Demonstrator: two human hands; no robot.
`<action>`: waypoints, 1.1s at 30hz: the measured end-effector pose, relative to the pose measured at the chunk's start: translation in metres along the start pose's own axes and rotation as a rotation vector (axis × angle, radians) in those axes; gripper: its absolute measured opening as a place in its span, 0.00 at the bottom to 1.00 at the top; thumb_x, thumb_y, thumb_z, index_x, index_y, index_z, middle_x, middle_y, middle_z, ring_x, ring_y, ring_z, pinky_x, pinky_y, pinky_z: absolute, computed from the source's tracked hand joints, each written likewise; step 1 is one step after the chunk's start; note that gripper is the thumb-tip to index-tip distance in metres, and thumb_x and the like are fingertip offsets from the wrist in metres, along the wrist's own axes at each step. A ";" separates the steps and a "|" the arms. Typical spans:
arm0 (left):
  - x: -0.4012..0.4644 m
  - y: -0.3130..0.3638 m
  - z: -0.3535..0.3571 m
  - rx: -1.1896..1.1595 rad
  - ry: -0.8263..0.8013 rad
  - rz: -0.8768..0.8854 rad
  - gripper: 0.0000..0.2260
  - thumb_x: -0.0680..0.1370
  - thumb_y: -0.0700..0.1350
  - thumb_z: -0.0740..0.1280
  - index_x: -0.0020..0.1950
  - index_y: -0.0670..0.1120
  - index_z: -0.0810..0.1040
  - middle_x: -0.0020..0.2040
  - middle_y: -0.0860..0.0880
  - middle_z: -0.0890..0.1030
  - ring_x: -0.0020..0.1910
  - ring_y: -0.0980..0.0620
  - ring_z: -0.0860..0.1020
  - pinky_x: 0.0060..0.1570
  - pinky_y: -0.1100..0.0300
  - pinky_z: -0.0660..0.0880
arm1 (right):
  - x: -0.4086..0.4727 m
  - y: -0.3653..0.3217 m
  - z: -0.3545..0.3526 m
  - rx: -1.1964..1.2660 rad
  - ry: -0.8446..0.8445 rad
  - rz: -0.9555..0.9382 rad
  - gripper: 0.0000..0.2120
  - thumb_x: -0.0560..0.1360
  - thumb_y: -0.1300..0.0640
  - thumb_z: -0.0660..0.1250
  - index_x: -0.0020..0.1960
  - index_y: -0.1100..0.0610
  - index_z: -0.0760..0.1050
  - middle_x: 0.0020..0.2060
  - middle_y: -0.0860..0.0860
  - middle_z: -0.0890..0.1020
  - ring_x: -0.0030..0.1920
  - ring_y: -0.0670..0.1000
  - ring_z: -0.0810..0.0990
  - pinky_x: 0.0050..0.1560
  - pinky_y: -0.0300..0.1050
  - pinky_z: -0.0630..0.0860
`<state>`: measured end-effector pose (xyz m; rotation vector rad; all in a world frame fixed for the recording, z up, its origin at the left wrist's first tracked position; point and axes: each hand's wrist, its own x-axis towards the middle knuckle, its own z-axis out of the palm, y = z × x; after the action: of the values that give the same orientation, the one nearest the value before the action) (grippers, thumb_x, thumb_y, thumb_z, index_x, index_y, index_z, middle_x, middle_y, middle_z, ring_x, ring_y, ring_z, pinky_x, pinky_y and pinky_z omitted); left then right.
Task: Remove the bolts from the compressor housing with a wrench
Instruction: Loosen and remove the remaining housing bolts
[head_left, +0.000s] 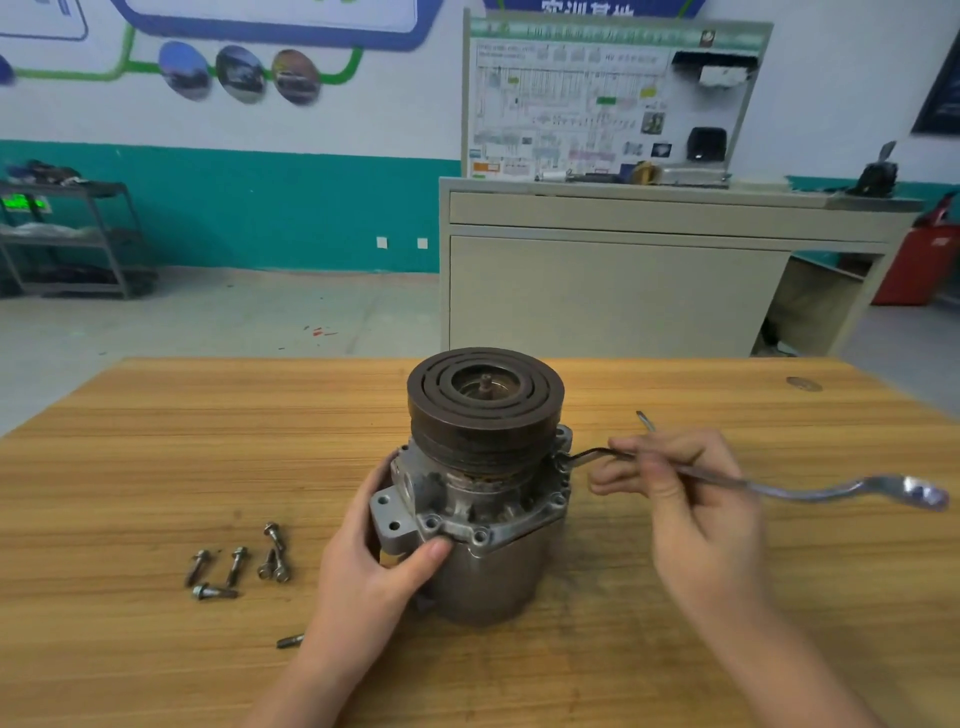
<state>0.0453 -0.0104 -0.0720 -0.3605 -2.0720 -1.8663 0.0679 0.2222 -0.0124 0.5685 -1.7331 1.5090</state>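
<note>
**Grey metal compressor standing upright on a wooden table, both hands working at it**

Wood-grain table is carrying the compressor housing, which is standing on end near the middle with its dark ribbed pulley facing up. The left hand is gripping the housing from the left side, its thumb lying across the front flange and its fingers curling behind the mounting lug. The right hand is pinching the shaft of the wrench, with fingers curled round it. The wrench's near end is sitting at the right edge of the flange, where a bolt head cannot be made out clearly; its far ring end is sticking out to the right, above the table.

To the left of the housing, 5 loose bolts are lying together on the bare wood, not in any tray or dish. 1 more bolt is lying apart, just beside the left wrist.

Behind the table, a beige cabinet is holding up a wiring-diagram board.
</note>
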 end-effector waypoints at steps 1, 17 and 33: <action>0.000 0.000 0.000 0.001 -0.003 0.002 0.34 0.59 0.62 0.73 0.62 0.68 0.66 0.56 0.73 0.76 0.56 0.71 0.74 0.48 0.80 0.69 | -0.002 0.000 0.000 -0.114 -0.045 -0.087 0.08 0.80 0.46 0.61 0.49 0.47 0.77 0.40 0.47 0.82 0.41 0.47 0.84 0.42 0.43 0.81; 0.001 0.004 0.000 0.006 -0.029 0.025 0.34 0.60 0.62 0.73 0.63 0.65 0.65 0.56 0.76 0.74 0.57 0.74 0.72 0.49 0.81 0.67 | -0.011 -0.001 0.014 -0.512 -0.211 -0.472 0.13 0.73 0.56 0.70 0.47 0.67 0.82 0.42 0.57 0.82 0.45 0.47 0.81 0.49 0.37 0.79; 0.000 0.000 -0.002 0.024 -0.046 0.003 0.35 0.60 0.64 0.74 0.63 0.68 0.64 0.57 0.74 0.74 0.58 0.71 0.73 0.50 0.79 0.69 | -0.018 0.006 0.036 -0.529 -0.031 -0.465 0.10 0.71 0.57 0.73 0.45 0.65 0.83 0.38 0.56 0.82 0.42 0.46 0.80 0.44 0.35 0.77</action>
<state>0.0449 -0.0127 -0.0719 -0.4033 -2.1208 -1.8460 0.0655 0.1862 -0.0305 0.6526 -1.7727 0.6879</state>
